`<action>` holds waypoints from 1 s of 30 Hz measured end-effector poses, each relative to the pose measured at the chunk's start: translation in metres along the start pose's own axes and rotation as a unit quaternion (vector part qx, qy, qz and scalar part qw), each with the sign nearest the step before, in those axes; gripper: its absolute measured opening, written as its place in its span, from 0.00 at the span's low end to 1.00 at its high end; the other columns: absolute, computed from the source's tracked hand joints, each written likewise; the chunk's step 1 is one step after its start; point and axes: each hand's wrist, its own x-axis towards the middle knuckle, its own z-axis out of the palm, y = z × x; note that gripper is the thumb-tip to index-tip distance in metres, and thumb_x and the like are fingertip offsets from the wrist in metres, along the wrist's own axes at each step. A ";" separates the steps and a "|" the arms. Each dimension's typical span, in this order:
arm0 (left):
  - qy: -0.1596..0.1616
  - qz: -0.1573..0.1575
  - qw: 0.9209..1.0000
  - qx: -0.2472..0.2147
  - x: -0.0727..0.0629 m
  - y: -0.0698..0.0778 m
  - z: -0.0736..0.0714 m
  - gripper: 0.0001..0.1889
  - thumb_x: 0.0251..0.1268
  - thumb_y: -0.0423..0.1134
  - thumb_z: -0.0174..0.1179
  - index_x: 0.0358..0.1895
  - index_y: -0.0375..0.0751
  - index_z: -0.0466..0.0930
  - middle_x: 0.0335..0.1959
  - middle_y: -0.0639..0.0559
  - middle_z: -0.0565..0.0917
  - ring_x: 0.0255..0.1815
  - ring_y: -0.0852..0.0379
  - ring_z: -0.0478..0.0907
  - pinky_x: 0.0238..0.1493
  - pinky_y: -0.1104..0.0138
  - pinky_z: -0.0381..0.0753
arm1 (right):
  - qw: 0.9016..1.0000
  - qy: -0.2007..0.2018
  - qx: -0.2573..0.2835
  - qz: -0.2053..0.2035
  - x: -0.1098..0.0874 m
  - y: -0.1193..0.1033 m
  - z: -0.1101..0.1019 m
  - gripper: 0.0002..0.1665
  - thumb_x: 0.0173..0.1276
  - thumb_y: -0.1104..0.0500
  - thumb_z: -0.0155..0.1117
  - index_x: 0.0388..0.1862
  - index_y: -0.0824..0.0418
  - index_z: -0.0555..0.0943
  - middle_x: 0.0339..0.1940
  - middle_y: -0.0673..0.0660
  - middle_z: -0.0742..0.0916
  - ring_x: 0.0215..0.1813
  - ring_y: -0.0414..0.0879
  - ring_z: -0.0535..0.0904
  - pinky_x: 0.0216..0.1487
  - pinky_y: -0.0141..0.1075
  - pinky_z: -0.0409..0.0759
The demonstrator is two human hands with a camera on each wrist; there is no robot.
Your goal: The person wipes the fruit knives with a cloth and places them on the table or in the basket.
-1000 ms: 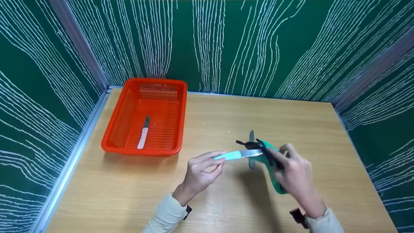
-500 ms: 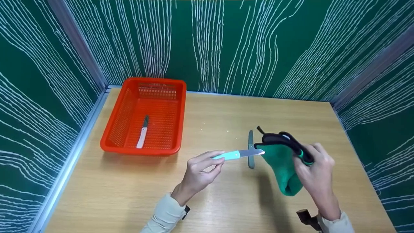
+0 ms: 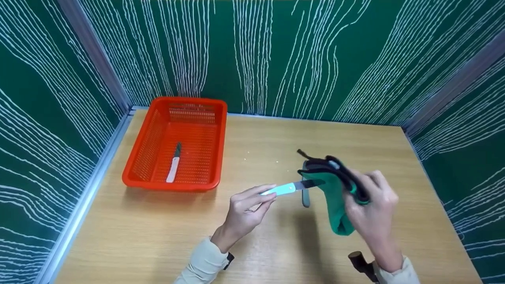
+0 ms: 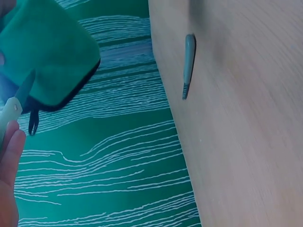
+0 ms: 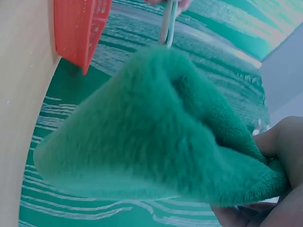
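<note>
My left hand [image 3: 245,211] pinches the turquoise handle of a small knife [image 3: 281,189] between thumb and fingers, its blade pointing right. My right hand [image 3: 373,209] grips a folded green plush cloth [image 3: 333,205] with a dark edge and a hanging loop. In the head view the cloth's dark-edged side lies just behind the blade, overlapping it. Beneath, on the table, lies a second knife [image 4: 189,61] with a grey-green handle, partly hidden by the cloth in the head view. The right wrist view is mostly filled by the fuzzy cloth [image 5: 137,127].
A red plastic basket [image 3: 221,157] stands at the back left of the wooden table [image 3: 256,248], with a white-handled knife [image 3: 173,165] inside. Green walls [image 3: 296,59] with white wavy lines enclose the table at the back and sides. Tiny white specks dot the tabletop.
My right hand drew the cloth right off the blade, opening it out, then moved it back left so it overlaps the blade again. My left hand and its knife stay nearly still.
</note>
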 end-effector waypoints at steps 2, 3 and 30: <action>0.005 -0.002 1.000 -0.003 0.000 0.000 0.002 0.11 0.48 0.21 0.68 0.39 0.26 0.84 0.42 0.35 0.84 0.43 0.47 0.84 0.43 0.64 0.83 | 0.999 -0.022 -0.008 -0.034 -0.003 -0.005 0.007 0.26 0.41 0.78 0.64 0.44 0.66 0.85 0.30 0.60 0.79 0.28 0.43 0.71 0.27 0.22 0.68; 0.008 -0.005 1.000 -0.006 -0.001 0.000 0.003 0.11 0.49 0.22 0.68 0.39 0.26 0.84 0.42 0.34 0.84 0.43 0.47 0.84 0.43 0.64 0.83 | 0.998 -0.037 -0.009 -0.052 -0.004 -0.007 0.011 0.28 0.40 0.77 0.65 0.46 0.64 0.85 0.32 0.60 0.79 0.28 0.44 0.73 0.27 0.24 0.71; 0.024 -0.028 0.999 -0.010 -0.002 -0.004 -0.002 0.14 0.42 0.17 0.68 0.37 0.25 0.84 0.41 0.35 0.84 0.41 0.46 0.84 0.41 0.66 0.83 | 0.968 -0.207 -0.095 -0.107 -0.021 0.033 0.033 0.33 0.35 0.79 0.66 0.46 0.67 0.84 0.31 0.59 0.73 0.22 0.48 0.72 0.16 0.33 0.76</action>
